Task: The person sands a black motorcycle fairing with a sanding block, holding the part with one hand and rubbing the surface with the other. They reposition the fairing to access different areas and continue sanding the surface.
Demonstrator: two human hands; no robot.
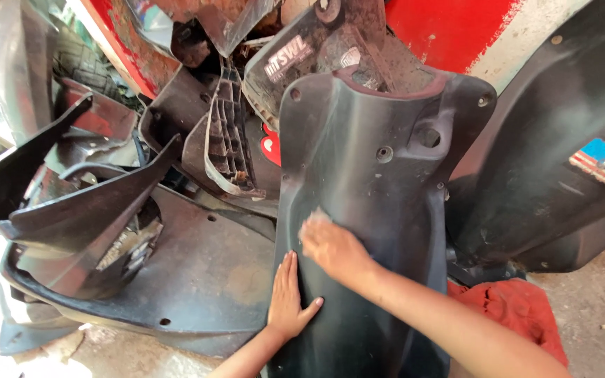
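Head view shows a large black plastic scooter body panel (365, 210) standing upright at centre frame, its top edge leaning toward a pile of other black panels (92, 210) at left and upper left. The left hand (290, 297) lies flat, fingers extended, grip released, pressed against the panel's lower left edge as a brace. The right hand (330, 245) sits on the panel face just above and right of it, grip clenched on what appears to be a small pale pad or cloth (315, 217); motion blur prevents confirming the item. In my judgement the surface is being rubbed, and good practice would be firm bracing from the flat hand, even overlapping strokes, and care around the screw holes (384, 154) near the upper middle. A red cloth (512, 308) lies on the floor at lower right, beside a second dark panel bearing a small flag sticker (602, 159). The panel's base is cut off by the bottom edge, its rear face is hidden, and the far-left region is overexposed.
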